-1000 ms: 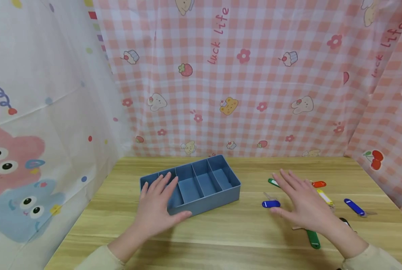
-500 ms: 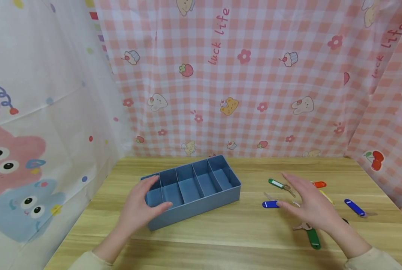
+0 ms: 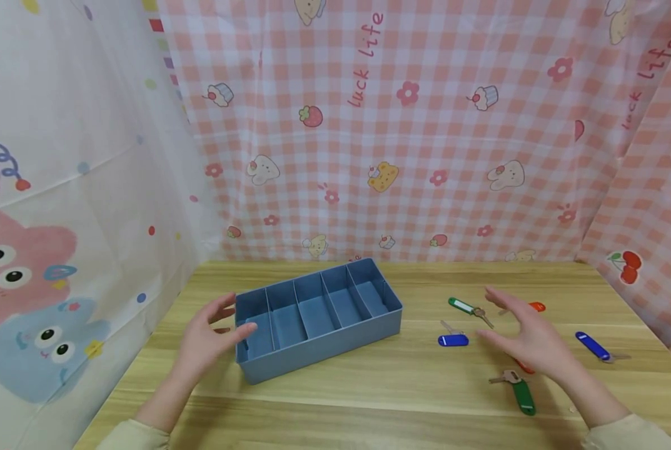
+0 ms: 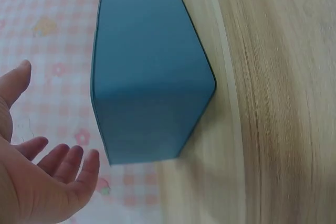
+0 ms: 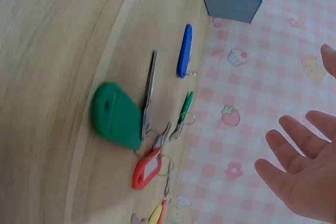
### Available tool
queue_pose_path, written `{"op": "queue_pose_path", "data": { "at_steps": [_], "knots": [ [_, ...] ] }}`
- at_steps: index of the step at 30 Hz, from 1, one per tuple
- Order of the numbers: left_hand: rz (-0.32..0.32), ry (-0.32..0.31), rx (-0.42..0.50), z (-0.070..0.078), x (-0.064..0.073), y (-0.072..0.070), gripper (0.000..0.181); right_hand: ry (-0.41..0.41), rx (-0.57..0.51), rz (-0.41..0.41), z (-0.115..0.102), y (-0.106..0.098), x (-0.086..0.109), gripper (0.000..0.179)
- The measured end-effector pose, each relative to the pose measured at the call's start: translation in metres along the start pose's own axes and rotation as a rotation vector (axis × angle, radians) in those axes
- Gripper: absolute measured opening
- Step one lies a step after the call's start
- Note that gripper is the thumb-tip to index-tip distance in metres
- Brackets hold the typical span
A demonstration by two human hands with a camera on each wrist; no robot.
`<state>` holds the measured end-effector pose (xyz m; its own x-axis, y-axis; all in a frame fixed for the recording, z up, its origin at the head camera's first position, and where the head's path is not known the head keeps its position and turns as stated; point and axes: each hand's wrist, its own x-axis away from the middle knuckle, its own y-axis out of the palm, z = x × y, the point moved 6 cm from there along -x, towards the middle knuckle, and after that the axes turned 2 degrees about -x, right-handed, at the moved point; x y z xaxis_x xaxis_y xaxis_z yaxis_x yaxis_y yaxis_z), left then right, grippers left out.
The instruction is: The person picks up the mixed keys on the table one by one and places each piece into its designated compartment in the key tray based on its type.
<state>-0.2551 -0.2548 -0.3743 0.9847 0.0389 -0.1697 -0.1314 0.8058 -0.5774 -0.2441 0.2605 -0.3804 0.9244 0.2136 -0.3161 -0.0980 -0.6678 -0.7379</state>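
Observation:
A blue-grey divided box lies at a slant on the wooden table, its several compartments showing bare floors. My left hand is at the box's left end, thumb in front of the near corner; in the left wrist view a gap separates the relaxed fingers from the box. Above the tagged keys hovers my right hand, fingers extended and holding nothing. Close to it lie a blue key tag, a green key tag and a larger-looking green key tag. A red key tag is partly hidden by the hand in the head view.
Farther right lies another blue key tag; an orange-red key tag sits behind the right hand. The right wrist view also shows a yellow key tag. Checked cloth hangs along the table's back edge.
My left hand has moved left, from over the box to its left end. My right hand has shifted slightly right above the keys. The box and keys have stayed in place.

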Motion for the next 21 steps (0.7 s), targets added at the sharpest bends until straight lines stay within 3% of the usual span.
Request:
{"op": "queue_pose_path", "data": {
  "at_steps": [7, 21],
  "knots": [
    [-0.055, -0.138, 0.057, -0.018, -0.004, -0.008, 0.086, 0.05, -0.047, -0.02, 0.018, -0.004, 0.0, 0.073],
    [-0.153, -0.278, 0.29, -0.049, -0.013, -0.001, 0.081, 0.134, -0.082, -0.079, 0.044, -0.011, 0.003, 0.069]
  ]
}}
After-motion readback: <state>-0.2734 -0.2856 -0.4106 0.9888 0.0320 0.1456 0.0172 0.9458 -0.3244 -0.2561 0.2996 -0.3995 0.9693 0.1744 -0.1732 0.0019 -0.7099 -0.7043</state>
